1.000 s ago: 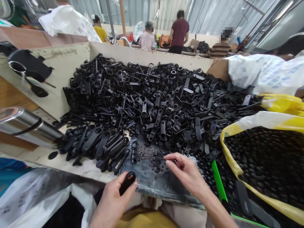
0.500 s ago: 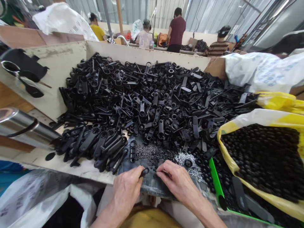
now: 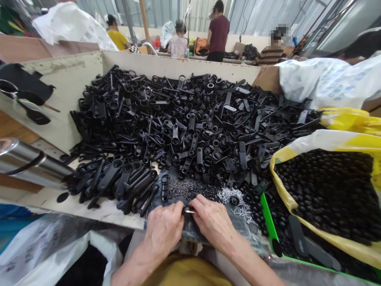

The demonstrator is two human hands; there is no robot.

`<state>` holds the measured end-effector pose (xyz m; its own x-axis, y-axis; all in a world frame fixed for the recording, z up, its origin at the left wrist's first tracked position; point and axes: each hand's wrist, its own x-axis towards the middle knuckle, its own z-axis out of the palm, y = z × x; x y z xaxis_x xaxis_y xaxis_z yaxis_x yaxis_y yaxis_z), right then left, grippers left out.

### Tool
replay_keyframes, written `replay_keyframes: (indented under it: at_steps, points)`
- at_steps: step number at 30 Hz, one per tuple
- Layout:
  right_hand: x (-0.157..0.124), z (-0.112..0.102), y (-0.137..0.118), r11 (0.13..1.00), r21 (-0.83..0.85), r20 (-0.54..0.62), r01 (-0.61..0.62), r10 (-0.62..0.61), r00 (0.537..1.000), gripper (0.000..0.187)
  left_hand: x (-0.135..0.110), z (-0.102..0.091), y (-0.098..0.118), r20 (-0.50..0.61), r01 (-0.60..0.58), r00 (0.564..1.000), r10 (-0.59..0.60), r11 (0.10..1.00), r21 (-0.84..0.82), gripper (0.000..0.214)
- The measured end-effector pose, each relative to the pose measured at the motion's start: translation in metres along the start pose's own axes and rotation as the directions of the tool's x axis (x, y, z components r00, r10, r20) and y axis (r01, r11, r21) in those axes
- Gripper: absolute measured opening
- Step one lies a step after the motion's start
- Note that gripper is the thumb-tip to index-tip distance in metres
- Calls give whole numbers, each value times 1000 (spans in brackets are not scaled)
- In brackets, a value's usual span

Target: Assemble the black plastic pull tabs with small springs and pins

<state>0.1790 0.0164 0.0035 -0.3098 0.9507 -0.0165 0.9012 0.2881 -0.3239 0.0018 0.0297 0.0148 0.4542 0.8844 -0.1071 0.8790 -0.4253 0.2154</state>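
Black part: in the left hand (image 3: 165,222), low in the middle, above the dark board. The black part (image 3: 185,209) pokes its end out toward the right hand. Most of it is hidden, so I cannot tell its whole long axis.
Thin silver bit: the thin silver bit (image 3: 189,211) lies sideways between the hands.
Left hand: wrapped tight around the black part.
Right hand: the right hand (image 3: 212,218) has bent fingers beside the silver bit; I cannot tell if they grip it.
Big bin: the bin (image 3: 178,65) has pale walls and a heap of black parts (image 3: 178,115).
Yellow and white bag: the bag (image 3: 281,190) holds many small black round bits (image 3: 324,190).
Green-edged tray: the tray (image 3: 269,222) has black pieces in it.
Board: the dark board (image 3: 192,233) has silver pins (image 3: 233,197) and tiny grey bits (image 3: 178,188) on it.
Left side: a shiny flask (image 3: 32,159) leans.
Room: four people (image 3: 218,31) are near a metal wall (image 3: 198,14).
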Motion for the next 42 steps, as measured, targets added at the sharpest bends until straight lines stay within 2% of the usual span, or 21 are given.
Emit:
replay_keyframes:
  at_steps: [3,7,10,13,16,18,20,22,23,25,31,37,40,42]
  points:
    - [-1,-3,0,998,59,-32,-2,4,999,20,-3,4,-8,0,-41,999,41,999,-27,28]
    - [-13,0,7,951,306,-146,47,-3,989,15,-10,11,-19,-37,-79,996,76,991,-109,29]
    - [-24,6,14,934,355,-162,46,13,987,15,-13,14,-21,-141,3,988,-61,925,-379,22]
    - [-31,9,15,955,297,-125,8,30,992,17,-12,14,-18,-83,116,967,-241,707,-698,27]
    - [-31,2,9,931,365,-147,3,55,988,15,-11,11,-13,66,188,946,-316,373,-908,37]
    - [-28,-5,2,865,501,-188,19,87,978,14,-13,9,-9,192,246,926,-325,134,-960,45]
    - [-22,-11,-6,781,623,-206,46,107,973,12,-17,6,-5,312,308,896,-314,-64,-949,51]
    - [-17,-14,-13,717,693,-217,80,102,971,12,-21,3,-1,401,355,867,-294,-199,-914,54]
    - [-16,-13,-16,698,710,-224,95,96,970,12,-23,2,0,426,368,860,-281,-237,-899,54]
    - [-17,-10,-20,688,715,-249,125,83,965,14,-27,2,2,449,383,856,-257,-269,-884,54]
    - [-46,10,-21,748,618,-326,244,-38,944,15,-42,9,6,521,492,839,-157,-191,-850,54]
    - [-64,15,-20,704,696,-245,141,48,968,13,-55,25,9,570,528,821,-35,-333,-781,53]
    - [-58,9,-16,710,700,-184,72,82,980,16,-56,28,8,556,495,827,-87,-357,-792,48]
    - [-51,5,-10,787,612,-205,74,67,976,19,-55,27,6,530,457,836,-146,-350,-818,46]
